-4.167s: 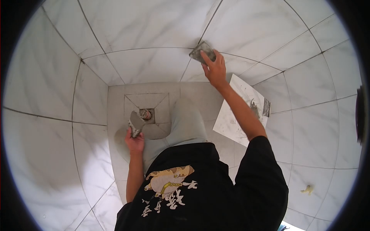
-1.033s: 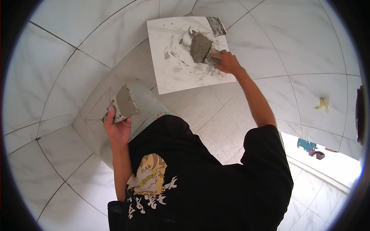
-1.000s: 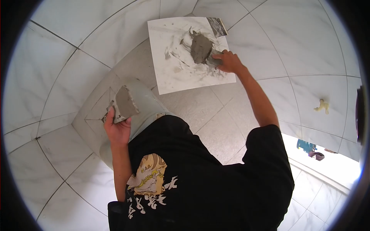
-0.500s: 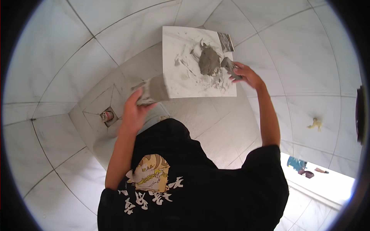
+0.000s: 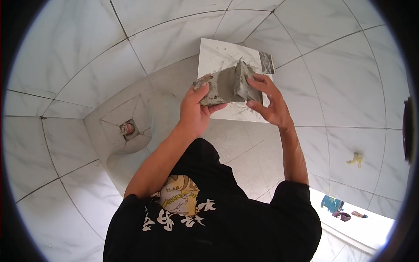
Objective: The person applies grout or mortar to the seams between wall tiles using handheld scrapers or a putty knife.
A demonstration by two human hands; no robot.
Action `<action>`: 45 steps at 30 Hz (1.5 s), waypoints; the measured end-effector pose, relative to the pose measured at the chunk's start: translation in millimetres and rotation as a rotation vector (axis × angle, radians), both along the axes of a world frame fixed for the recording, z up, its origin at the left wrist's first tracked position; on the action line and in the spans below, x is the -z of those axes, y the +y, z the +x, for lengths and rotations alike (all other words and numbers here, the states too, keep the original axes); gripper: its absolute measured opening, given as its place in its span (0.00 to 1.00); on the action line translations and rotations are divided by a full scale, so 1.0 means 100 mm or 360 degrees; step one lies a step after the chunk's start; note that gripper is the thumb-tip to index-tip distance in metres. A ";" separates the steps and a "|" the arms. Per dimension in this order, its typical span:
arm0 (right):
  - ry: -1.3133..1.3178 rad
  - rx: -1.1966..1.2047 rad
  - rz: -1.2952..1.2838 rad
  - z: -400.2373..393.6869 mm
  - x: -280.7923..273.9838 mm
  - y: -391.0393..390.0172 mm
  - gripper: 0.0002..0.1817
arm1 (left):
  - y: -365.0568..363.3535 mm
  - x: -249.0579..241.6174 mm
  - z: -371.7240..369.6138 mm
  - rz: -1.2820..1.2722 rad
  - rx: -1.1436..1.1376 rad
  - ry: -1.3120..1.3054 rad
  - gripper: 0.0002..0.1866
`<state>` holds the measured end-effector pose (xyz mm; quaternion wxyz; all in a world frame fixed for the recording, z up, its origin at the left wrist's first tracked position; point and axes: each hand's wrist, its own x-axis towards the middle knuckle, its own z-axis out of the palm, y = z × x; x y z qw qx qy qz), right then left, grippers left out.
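— Where do we find the plate [image 5: 212, 92]?
— We see it a little above the middle of the frame, tilted, with smooth grey paste [image 5: 226, 82] on its upper face. Our left hand [image 5: 195, 109] is closed around its left end, thumb on top and fingers below.
— And our right hand [image 5: 274, 105]?
— It is half open, and grips between fingers and thumb a second flat piece [image 5: 248, 85], which seems to touch the plate's right end.
— How will they handle?
— We judge both stiff and rather light, the paste soft and slippery. We should hold the plate by its left end, and the second piece by its outer side.
— What is around?
— Behind them is the smeared white board [image 5: 214, 54]; at left of centre, a pipe [image 5: 127, 129] in the floor [image 5: 235, 139].
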<state>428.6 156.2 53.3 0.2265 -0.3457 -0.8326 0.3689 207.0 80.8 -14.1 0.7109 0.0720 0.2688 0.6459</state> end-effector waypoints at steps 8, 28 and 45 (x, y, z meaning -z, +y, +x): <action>-0.0192 0.0080 0.0259 0.07 0.08 0.19 0.34 | -0.15 -0.10 -0.17 0.0140 -0.0134 -0.0116 0.21; 0.0853 -0.0045 -0.0803 -0.79 -0.40 -0.34 0.34 | -0.97 -0.47 -1.18 -0.0091 -0.0574 0.0157 0.15; 0.0293 -0.1001 -0.0810 -2.67 0.22 -0.16 0.28 | -2.31 -0.05 -2.24 -0.0150 -0.1284 0.0239 0.15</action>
